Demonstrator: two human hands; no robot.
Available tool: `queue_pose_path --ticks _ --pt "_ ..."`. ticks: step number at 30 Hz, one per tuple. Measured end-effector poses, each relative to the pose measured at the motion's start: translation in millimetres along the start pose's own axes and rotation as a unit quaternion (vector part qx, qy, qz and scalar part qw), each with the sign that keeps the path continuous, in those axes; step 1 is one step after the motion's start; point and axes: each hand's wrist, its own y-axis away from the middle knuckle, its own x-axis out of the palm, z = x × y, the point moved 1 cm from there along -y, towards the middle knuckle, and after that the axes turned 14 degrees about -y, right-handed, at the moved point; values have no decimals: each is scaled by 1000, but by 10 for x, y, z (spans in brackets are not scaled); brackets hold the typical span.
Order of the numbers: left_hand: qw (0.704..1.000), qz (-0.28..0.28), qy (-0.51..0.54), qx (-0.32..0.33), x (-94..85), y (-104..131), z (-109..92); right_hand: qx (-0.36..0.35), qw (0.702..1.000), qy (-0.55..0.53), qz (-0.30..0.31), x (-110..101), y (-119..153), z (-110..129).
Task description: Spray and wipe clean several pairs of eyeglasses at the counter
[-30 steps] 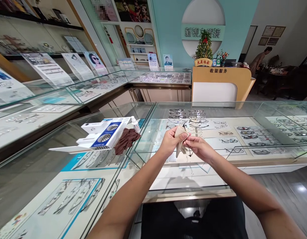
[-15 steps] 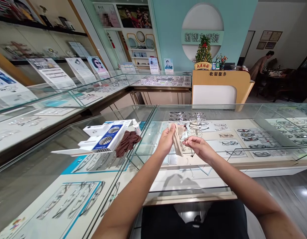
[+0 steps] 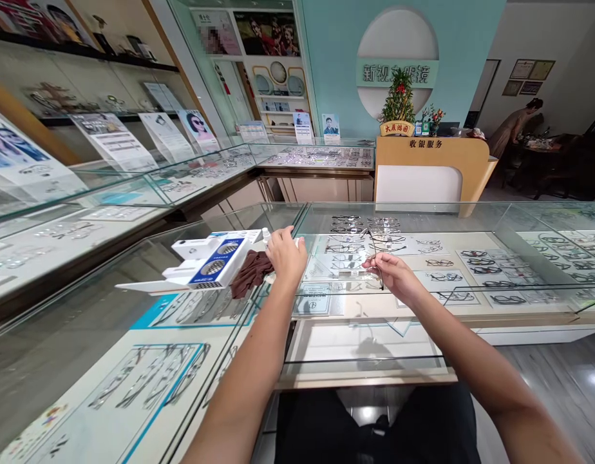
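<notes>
My right hand pinches a pair of dark thin-framed glasses by its lower part, held up above the glass counter. My left hand is away to the left with its fingers curled, beside a small white bottle that it mostly hides. Pale bits show between its thumb and fingers and below its edge; I cannot tell whether they are the beige cloth. A crumpled brown cloth lies just left of this hand, against an open blue-and-white box.
Glass display counters hold rows of eyeglasses under their tops. A glass seam runs near my left hand. Across the aisle stand a wooden cashier desk and more showcases. Another person leans over a table at the far right.
My left hand has left the glasses and moved left to the bottle and brown cloth. The beige cloth that it held against the glasses no longer shows clearly. My right hand still holds the glasses.
</notes>
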Motion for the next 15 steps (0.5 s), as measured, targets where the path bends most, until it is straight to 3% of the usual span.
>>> queue_pose_path --ticks 4,9,15 --pt "984 -70 107 127 29 212 -181 2 1000 25 -6 14 26 49" --pt "900 -123 195 370 -226 493 -448 25 995 99 10 36 70 278" --pt "864 -133 174 453 -658 456 -718 51 969 226 91 169 79 772"
